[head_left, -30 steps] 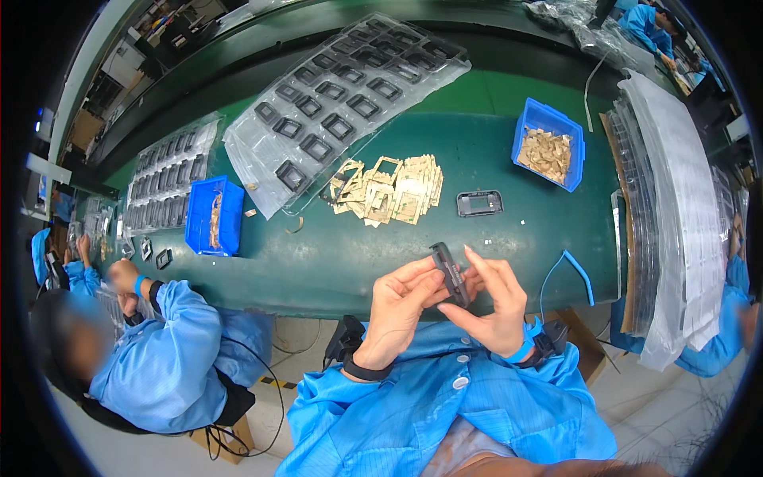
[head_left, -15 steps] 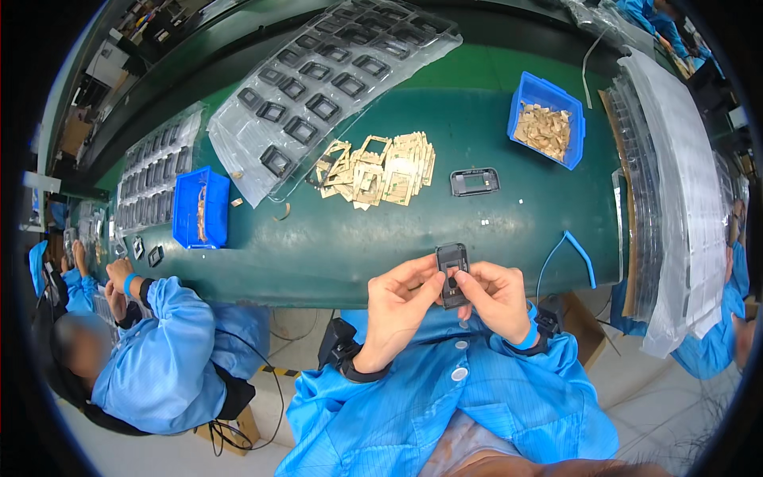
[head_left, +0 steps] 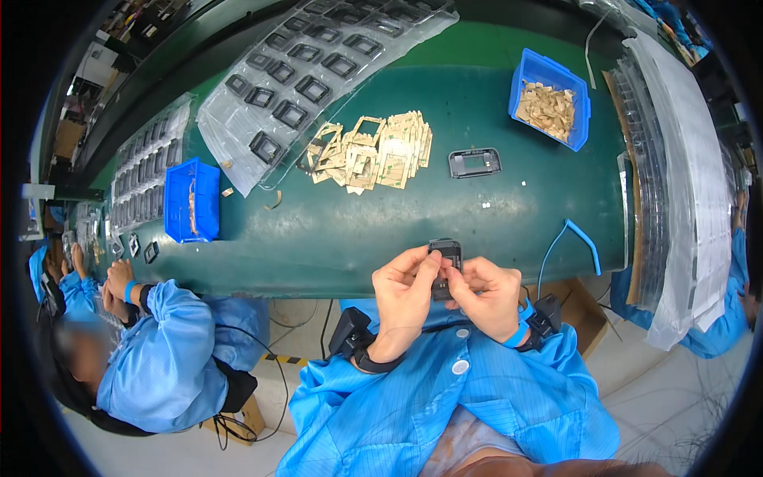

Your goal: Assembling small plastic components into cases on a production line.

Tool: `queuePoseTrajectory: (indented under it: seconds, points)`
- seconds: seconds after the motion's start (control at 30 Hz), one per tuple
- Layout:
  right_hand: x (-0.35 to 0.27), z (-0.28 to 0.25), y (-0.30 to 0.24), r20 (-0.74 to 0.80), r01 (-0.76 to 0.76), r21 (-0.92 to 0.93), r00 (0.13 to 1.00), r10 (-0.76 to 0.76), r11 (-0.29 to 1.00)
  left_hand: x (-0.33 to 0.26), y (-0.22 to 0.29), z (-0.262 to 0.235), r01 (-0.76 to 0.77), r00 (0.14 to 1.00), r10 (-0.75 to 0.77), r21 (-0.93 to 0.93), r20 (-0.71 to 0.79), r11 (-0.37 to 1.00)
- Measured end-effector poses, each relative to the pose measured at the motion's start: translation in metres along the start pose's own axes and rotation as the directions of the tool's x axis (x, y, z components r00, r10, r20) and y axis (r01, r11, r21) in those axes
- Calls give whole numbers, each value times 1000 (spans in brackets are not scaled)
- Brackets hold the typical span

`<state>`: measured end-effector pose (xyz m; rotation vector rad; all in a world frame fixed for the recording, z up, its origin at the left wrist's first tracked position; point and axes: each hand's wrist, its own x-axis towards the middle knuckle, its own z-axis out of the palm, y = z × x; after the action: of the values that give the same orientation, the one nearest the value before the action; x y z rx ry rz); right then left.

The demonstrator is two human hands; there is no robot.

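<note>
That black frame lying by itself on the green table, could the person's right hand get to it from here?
Probably yes: the black frame lies alone on bare green table straight ahead, nothing between. But the right hand is busy holding a small dark part with the left hand.

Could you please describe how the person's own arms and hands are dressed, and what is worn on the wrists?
Both hands are bare, without gloves. The left hand comes out of a light blue coat sleeve, with a black band and a black boxy device at the wrist. The right hand has the same blue sleeve, a bright blue wristband and a similar black device.
</note>
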<state>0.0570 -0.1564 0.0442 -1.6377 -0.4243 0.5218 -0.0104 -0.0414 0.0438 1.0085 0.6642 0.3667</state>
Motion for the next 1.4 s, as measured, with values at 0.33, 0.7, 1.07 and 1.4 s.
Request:
queuePoseTrajectory:
  seconds: [0.33, 0.7, 1.07, 1.4]
  points:
    - [-2, 3, 3, -2, 111, -109, 994, -111, 988, -3, -4, 5, -56, 995, 56, 5, -80, 998]
    - [-2, 4, 3, -21, 144, -159, 989, -149, 977, -2, -8, 9, -120, 991, 120, 3, -64, 993]
    - [-3, 6, 9, -62, 226, -247, 967, -248, 942, -4, -11, 10, -103, 991, 99, -36, -87, 994]
    - [0, 3, 10, -40, 164, -161, 984, -172, 973, 5, -10, 6, -152, 987, 154, 55, -39, 987]
